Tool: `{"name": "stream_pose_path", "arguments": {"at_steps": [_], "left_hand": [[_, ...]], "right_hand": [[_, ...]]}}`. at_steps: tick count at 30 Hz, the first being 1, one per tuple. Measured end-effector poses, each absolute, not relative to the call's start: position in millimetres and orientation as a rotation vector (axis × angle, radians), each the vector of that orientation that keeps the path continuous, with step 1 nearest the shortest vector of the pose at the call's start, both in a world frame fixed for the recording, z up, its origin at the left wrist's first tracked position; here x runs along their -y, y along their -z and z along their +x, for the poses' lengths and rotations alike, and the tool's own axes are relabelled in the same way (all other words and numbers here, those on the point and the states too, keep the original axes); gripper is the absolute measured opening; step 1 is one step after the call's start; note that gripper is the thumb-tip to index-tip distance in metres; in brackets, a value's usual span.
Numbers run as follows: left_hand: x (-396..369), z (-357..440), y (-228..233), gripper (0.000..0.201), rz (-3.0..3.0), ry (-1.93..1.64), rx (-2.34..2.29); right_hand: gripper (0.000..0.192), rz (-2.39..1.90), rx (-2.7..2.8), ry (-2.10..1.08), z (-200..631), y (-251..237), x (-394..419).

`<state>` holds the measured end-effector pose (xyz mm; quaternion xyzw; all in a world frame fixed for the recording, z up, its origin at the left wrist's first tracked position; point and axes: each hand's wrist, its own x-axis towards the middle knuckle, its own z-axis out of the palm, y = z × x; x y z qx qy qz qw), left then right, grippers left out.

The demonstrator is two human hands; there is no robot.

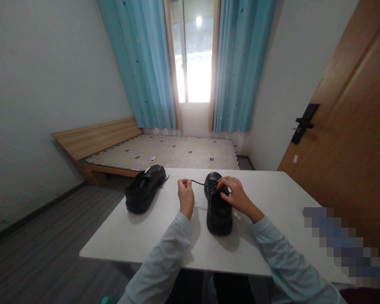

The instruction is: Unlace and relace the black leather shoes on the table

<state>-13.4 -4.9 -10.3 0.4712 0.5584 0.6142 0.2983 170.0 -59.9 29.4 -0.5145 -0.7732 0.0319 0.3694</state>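
Two black shoes stand on one white table (272,236), and two hands work at one of them. The near shoe (218,211) sits at the middle of the table, toe pointing toward the person; the second shoe (145,188) lies well apart from it, toward the table's far left corner, turned at an angle. One thin black lace (200,183) runs taut from the near shoe's eyelets out to the left hand (185,196), which is closed in a pinch on the lace end just beside the shoe, fingers curled in. The right hand (237,195) rests on top of the near shoe with its fingers bent over the lacing area — touching it, though whether they grip the lace there cannot be told. Both forearms wear pale blue sleeves. Beyond the table's far edge lies one low wooden bed (114,145) with a patterned mattress; behind it one bright window (193,55) is flanked by two blue curtains (240,63). To the table's right stands one wooden door (351,126) with a dark handle; the floor to its left is grey.
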Motion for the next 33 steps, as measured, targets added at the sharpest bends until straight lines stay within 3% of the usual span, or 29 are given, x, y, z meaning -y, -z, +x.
{"name": "stream_pose_path", "arguments": {"at_steps": [9,16,33], "left_hand": [[21.6,-10.5,-5.7,0.015,1.692,-1.772,-1.496],[41.5,-0.6,-22.3,0.015,2.16,-1.467,-1.032],[36.3,8.6,-12.8,0.018,2.204,-1.277,-1.096]], "right_hand": [[0.012,-1.289,1.987,-0.039,172.5,-25.6,55.4],[0.009,-1.272,1.963,-0.064,172.0,-29.0,58.6],[0.008,-1.26,1.954,-0.087,171.7,-32.7,60.4]]}}
